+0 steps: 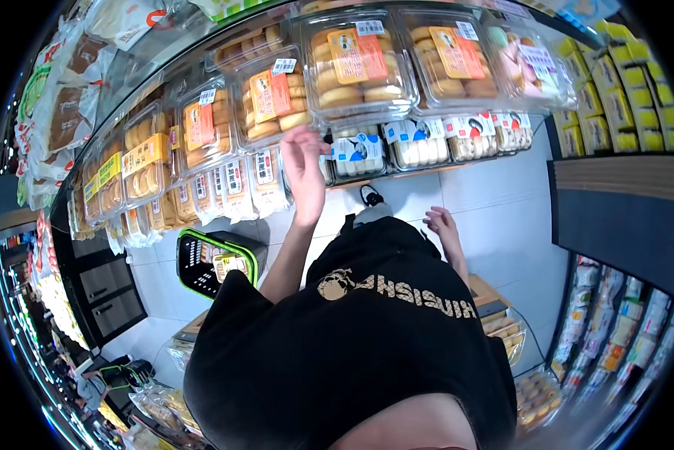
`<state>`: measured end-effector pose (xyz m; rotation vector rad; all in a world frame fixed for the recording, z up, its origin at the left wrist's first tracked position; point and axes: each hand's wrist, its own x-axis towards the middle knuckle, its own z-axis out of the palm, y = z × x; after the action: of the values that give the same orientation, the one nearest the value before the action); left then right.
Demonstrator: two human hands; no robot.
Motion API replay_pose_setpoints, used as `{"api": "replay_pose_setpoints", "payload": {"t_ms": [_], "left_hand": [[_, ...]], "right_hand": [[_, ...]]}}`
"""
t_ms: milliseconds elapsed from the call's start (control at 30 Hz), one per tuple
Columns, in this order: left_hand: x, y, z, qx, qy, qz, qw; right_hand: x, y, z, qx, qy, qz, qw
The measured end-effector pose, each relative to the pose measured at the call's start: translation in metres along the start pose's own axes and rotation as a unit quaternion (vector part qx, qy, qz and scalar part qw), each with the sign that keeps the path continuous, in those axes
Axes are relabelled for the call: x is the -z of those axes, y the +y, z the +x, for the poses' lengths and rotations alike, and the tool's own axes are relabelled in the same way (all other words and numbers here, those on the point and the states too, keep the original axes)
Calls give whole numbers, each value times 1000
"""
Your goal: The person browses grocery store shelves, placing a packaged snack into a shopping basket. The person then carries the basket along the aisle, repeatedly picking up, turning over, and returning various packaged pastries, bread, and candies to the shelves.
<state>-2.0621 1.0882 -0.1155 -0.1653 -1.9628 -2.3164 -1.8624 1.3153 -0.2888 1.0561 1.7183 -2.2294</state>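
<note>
My left hand (305,169) is raised at the front of the shelf, loosely bent, with its fingertips beside the lower edge of a clear box of round pastries (275,94) with an orange label. Nothing shows in its fingers; whether they touch the box I cannot tell. My right hand (441,221) hangs lower, over the floor to the right of my body, fingers apart and holding nothing. Nearest above it are boxes of white pastries (419,144) on the lower shelf. More pastry boxes (356,64) stand along the upper shelf.
A black basket with a green rim (256,264) stands on the floor at left, with packages inside. Yellow packages (618,112) fill a shelf at upper right. Bagged bread (74,120) lies at upper left. Behind me are more pastry boxes (538,397) and shelves of packets (615,330).
</note>
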Motion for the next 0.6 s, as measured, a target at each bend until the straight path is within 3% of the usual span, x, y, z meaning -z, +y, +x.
{"api": "replay_pose_setpoints", "payload": {"t_ms": [33, 167, 300, 467, 567, 600], "left_hand": [[-3, 4, 10, 7, 37, -19, 999], [-3, 7, 43, 89, 6, 23, 996], [-6, 14, 54, 124, -19, 33, 992], [3, 24, 45, 124, -41, 49, 990], [21, 35, 24, 181, -18, 42, 982], [30, 36, 17, 187, -14, 19, 982]], "right_hand": [[-10, -40, 1, 9, -31, -4, 999], [-41, -146, 15, 100, -169, -83, 977], [-69, -209, 18, 137, -290, -114, 940], [-90, -225, 24, 109, -413, -97, 899], [-100, -213, 37, -46, -498, 144, 854], [-103, -214, 38, -78, -513, 160, 840]]}}
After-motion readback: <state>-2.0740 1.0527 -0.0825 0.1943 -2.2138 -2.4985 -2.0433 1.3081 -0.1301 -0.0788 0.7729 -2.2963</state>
